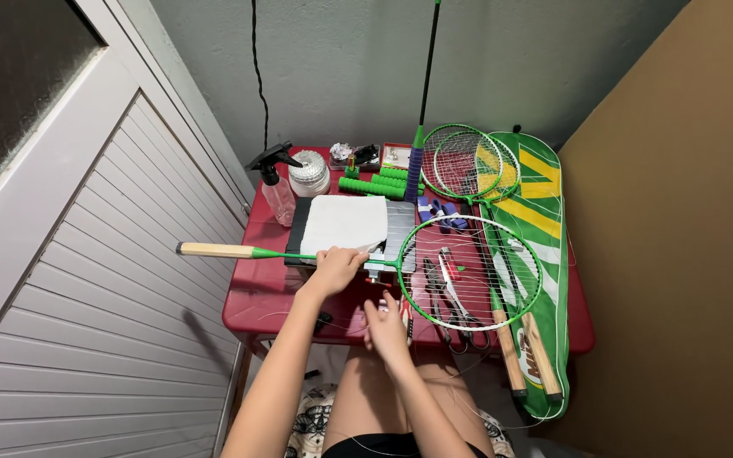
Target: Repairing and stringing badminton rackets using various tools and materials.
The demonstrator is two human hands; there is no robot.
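Note:
A green badminton racket (468, 270) with a wooden handle lies sideways across a small red table (265, 293). My left hand (335, 268) grips its thin green shaft near the middle. My right hand (385, 326) hovers at the table's front edge just below the racket head, fingers pinched on thin string. Loose string trails down over my lap. Pliers and cutters (444, 297) lie under the racket's strings.
A white cloth (344, 222) on a dark pad, a spray bottle (277, 188), a string spool (309, 172), green grips (372, 185) and small boxes sit at the back. More green rackets (468, 161) lie on a green-yellow cover (545, 212) at right. A white louvred door stands left, a brown wall right.

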